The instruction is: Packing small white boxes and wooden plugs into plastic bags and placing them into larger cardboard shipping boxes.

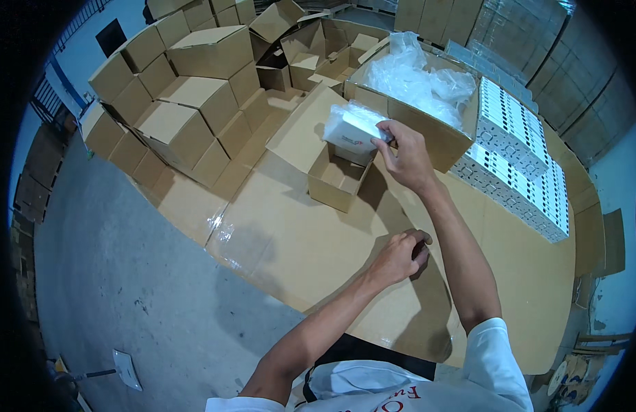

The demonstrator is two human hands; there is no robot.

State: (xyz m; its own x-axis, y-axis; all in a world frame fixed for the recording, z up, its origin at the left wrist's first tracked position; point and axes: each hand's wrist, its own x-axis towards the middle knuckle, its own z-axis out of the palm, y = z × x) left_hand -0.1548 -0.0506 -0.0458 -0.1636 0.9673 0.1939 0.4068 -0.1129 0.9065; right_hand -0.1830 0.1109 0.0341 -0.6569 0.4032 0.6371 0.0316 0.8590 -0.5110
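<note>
Between the thumb and fingers of my right hand (pixel 408 156) is a small white box (pixel 353 132) by its right end. Clear plastic wrap shows along the box's upper edge. It is tilted over an open cardboard carton (pixel 333 194), whose raised flap (pixel 305 130) leans to the left. Whether the box touches the carton's rim, I cannot tell. Closer to me, my left hand (pixel 399 258) is curled just over the cardboard-covered table (pixel 276 226), with no thing showing in its fingers.
A large carton (pixel 417 122) filled with clear plastic bags (pixel 417 79) stands behind my right hand. To its right are stacked white patterned boxes (pixel 514 189). Closed brown cartons (pixel 187 130) are piled at the left, and open ones (pixel 325 51) lie at the back.
</note>
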